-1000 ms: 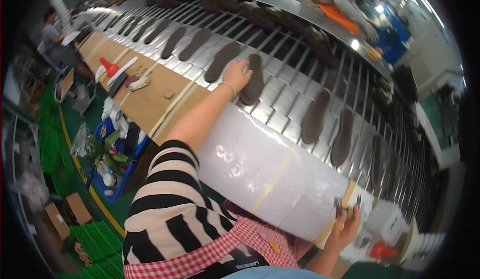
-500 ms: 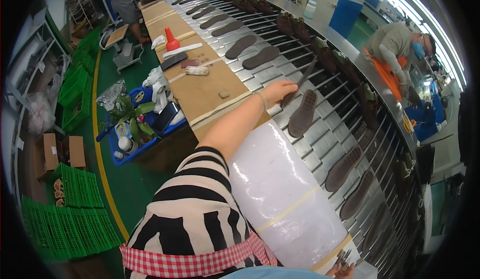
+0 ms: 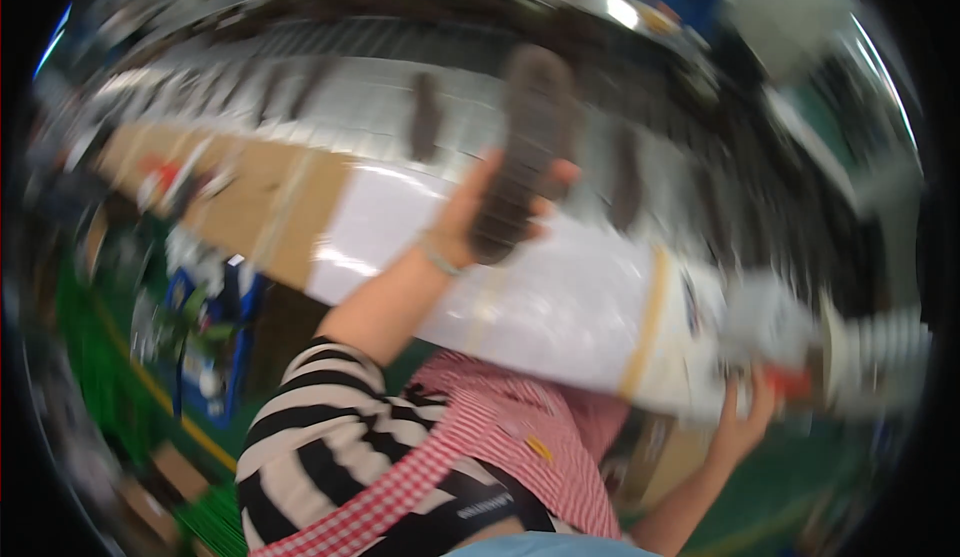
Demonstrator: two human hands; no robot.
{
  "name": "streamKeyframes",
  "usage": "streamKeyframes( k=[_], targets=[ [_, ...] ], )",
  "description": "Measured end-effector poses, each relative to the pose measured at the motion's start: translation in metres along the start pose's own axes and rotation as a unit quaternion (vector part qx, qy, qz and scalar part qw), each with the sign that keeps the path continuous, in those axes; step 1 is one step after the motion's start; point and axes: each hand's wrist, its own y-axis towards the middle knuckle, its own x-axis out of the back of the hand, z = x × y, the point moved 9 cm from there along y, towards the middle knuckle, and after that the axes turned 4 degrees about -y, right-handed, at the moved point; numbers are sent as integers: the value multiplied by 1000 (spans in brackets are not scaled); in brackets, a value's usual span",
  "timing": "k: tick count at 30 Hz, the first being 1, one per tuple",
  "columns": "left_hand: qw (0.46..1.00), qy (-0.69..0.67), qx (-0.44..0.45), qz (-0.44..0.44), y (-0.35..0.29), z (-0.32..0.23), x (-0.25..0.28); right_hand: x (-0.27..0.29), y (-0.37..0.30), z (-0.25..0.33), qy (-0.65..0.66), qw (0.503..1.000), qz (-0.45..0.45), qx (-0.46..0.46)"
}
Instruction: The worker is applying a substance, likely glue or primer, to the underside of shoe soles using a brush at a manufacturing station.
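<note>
Evidently, a dark sole [image 3: 525,142] is held in the left grip [image 3: 470,207], closed around its nearer part: the palm lies behind, and fingertips are shown curled past its right edge. Its farther end is left free, tilted slightly right; whether a second sole is stacked beneath is hidden by blur. It is judged light, springy and hardly fragile, with enough tread to resist slipping; hold is best taken across the middle, by both edges. The left forearm is stretched forward over the desk [image 3: 560,307], with the wrist nearly straight. Beyond the left grip, other soles [image 3: 425,122] are laid on a conveyor [image 3: 375,92]. The right grip [image 3: 742,422] is raised at the desk's far right end, fingers bent, just beside a red object [image 3: 787,382]; whether anything is held there cannot be told.
</note>
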Motion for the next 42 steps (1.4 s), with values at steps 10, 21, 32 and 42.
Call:
streamKeyframes(
  k=[10,21,32,42],
  targets=[
    [989,-35,108,-96,-12,117,11,8,13,-87,-140,989,-33,-8],
    [975,28,87,-201,-40,115,28,-30,7,-87,-168,986,9,7],
    [936,-171,196,-236,-54,176,51,-5,-6,-65,270,948,9,-167],
    [942,-104,255,-194,-76,193,36,-19,5,141,197,956,47,215]
  ],
)
